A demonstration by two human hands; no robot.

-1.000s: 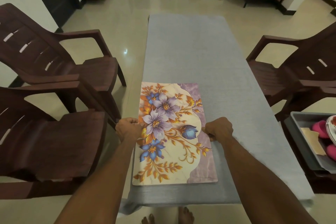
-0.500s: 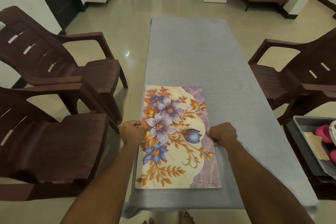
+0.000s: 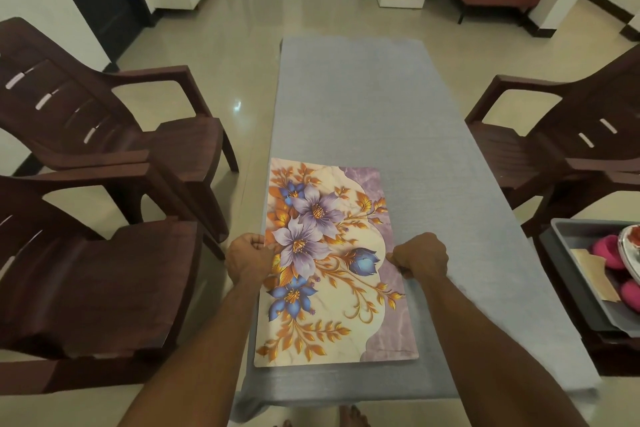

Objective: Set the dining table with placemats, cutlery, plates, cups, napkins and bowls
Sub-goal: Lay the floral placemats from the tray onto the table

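A floral placemat (image 3: 332, 274) with purple and blue flowers and orange leaves lies flat on the near left part of the grey-clothed table (image 3: 398, 121). My left hand (image 3: 247, 258) grips the mat's left long edge, which sits at the table's left side. My right hand (image 3: 420, 256) is closed on the mat's right long edge. Both hands hold it at about mid-length.
Two dark brown plastic chairs (image 3: 104, 135) stand to the left and one (image 3: 568, 149) to the right. A grey tray (image 3: 568, 274) at the right edge holds pink cups (image 3: 607, 250), a plate and a tan napkin. My bare feet show below the table's near end.
The view has tilted slightly, so the table sits lower in frame. Both hands stay on the placemat's edges, and the mat looks almost unmoved on the cloth.
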